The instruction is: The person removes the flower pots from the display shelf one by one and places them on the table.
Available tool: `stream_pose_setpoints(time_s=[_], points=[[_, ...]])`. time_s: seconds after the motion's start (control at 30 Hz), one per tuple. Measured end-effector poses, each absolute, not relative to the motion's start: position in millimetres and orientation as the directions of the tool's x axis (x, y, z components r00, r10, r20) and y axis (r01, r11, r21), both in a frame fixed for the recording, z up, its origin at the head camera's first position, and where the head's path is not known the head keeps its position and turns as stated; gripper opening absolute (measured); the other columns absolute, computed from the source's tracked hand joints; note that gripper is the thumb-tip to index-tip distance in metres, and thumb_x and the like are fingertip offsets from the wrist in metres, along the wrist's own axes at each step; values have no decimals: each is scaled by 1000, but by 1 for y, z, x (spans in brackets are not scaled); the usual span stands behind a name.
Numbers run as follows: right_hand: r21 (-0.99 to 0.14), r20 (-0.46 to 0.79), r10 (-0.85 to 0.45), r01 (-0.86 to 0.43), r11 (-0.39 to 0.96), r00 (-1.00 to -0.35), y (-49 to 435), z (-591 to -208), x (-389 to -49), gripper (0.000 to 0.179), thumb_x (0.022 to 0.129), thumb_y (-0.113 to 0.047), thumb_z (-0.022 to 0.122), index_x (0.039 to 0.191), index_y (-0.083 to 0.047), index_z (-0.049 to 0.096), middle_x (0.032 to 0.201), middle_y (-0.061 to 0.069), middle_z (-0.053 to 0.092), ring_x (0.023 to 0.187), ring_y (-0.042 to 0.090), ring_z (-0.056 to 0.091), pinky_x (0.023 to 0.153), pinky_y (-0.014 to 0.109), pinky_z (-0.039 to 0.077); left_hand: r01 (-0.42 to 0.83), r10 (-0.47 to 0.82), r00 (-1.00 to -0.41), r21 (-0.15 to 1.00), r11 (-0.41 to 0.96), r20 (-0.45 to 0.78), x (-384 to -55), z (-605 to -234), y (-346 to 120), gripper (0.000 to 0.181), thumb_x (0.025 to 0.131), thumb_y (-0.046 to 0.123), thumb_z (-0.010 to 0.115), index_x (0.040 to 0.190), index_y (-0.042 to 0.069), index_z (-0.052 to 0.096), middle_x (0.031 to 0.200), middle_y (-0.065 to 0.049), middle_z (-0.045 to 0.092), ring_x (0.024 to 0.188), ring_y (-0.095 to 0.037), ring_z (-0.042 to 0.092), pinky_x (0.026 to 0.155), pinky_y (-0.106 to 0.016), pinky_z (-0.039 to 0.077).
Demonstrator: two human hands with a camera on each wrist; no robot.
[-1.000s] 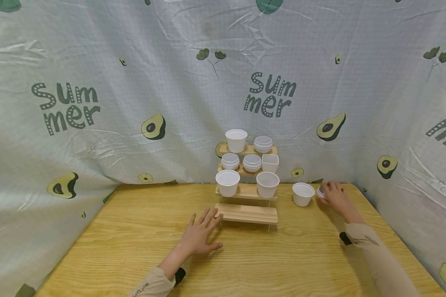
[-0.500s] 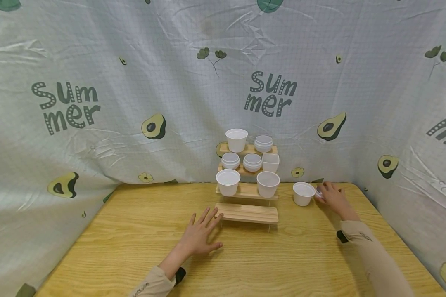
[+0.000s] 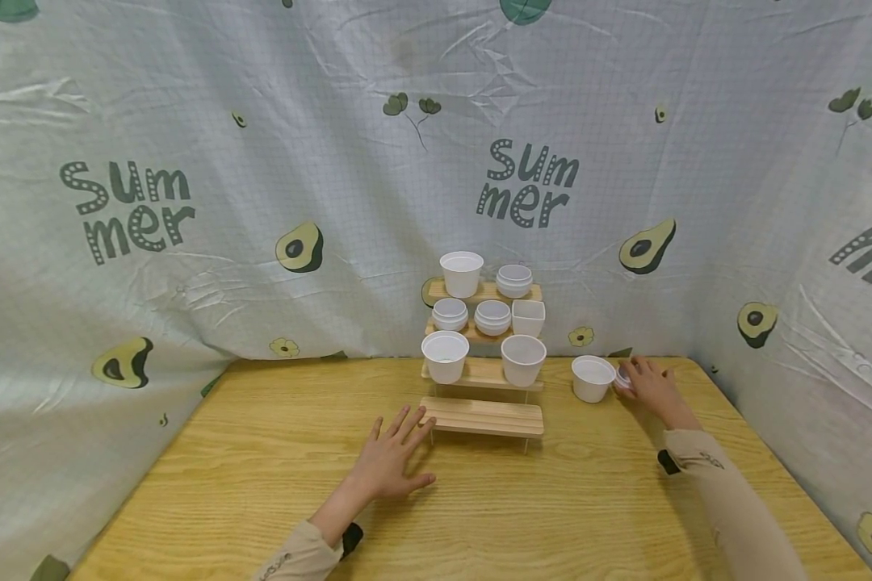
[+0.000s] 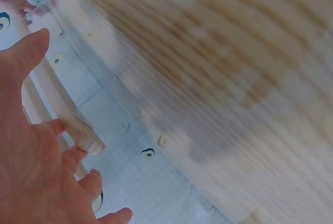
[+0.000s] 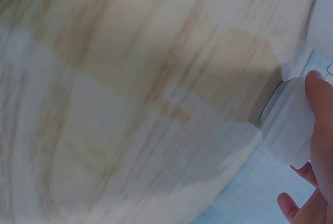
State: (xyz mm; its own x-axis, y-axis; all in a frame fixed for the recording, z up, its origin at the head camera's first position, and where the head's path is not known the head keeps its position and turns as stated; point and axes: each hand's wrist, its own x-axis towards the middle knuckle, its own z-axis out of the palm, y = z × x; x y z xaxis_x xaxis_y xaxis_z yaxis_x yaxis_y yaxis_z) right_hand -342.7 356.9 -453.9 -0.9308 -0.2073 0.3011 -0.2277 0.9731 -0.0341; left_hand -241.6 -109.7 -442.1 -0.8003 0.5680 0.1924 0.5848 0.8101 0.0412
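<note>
A small white round cup (image 3: 622, 377) with a ridged side stands at the back right of the table. My right hand (image 3: 652, 389) grips it; in the right wrist view the thumb lies on one side of the cup (image 5: 289, 122), fingers on the other. Just left of it is a taller white tub (image 3: 592, 381). My left hand (image 3: 390, 465) has its fingers spread, fingertips at the left end of the lowest shelf (image 3: 483, 418) of a stepped wooden stand. In the left wrist view the left hand (image 4: 47, 156) holds nothing.
Several white containers occupy the upper three steps: a tub (image 3: 461, 276) and round cup (image 3: 514, 282) on top, two round cups and a square cup (image 3: 528, 319) below, then two tubs. A printed curtain (image 3: 363, 161) hangs behind the table (image 3: 276, 452).
My right hand has shifted slightly left with the small round cup, bringing it up beside the white tub. My left hand has stayed where it was.
</note>
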Motion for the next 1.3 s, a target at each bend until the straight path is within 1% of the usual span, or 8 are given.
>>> stream_pose_setpoints(time_s=[0.2,0.43,0.63,0.9,1.1,1.3], points=[[-32,276,-195,-212,977,-941,360,-456,-343,52,84,-28,60,123,1,42,116,27,42,107,45,40,80,65,31,589,573,-792,22,807,211,-243,-445,-110,75,78,52,57,138,15,33,145,-9,29,133,-32,27,98,-61,27],[-12,280,-199,-210,978,-939,360,-456,-340,57,81,-29,63,126,-2,39,118,26,39,105,45,42,78,64,32,583,567,-800,34,812,196,-244,-445,-111,76,78,53,56,140,17,30,147,-7,26,134,-31,25,99,-61,26],[29,327,-229,-233,972,-917,362,-457,-336,56,80,-24,65,126,-2,41,118,25,41,104,43,43,75,62,34,583,568,-799,25,812,197,-244,-444,-110,76,78,53,56,140,17,31,146,-8,27,134,-31,26,99,-60,26],[61,359,-275,-271,961,-892,366,-456,-332,56,79,-25,65,124,0,43,116,23,42,100,41,45,71,58,35,587,568,-797,42,809,204,-244,-445,-110,76,78,53,57,140,17,31,146,-8,27,134,-32,25,99,-61,25],[79,411,-293,-286,955,-863,368,-454,-328,55,76,-23,69,122,-2,46,115,20,45,99,40,47,67,57,36,583,566,-801,41,811,196,-244,-445,-111,76,79,53,56,140,18,30,147,-7,26,135,-31,24,99,-61,25],[88,443,-303,-295,951,-844,365,-453,-319,57,76,-22,70,124,-3,46,117,20,46,100,40,47,70,58,37,589,569,-796,44,807,206,-244,-445,-111,75,78,52,57,139,16,32,146,-8,28,134,-32,25,98,-61,26]])
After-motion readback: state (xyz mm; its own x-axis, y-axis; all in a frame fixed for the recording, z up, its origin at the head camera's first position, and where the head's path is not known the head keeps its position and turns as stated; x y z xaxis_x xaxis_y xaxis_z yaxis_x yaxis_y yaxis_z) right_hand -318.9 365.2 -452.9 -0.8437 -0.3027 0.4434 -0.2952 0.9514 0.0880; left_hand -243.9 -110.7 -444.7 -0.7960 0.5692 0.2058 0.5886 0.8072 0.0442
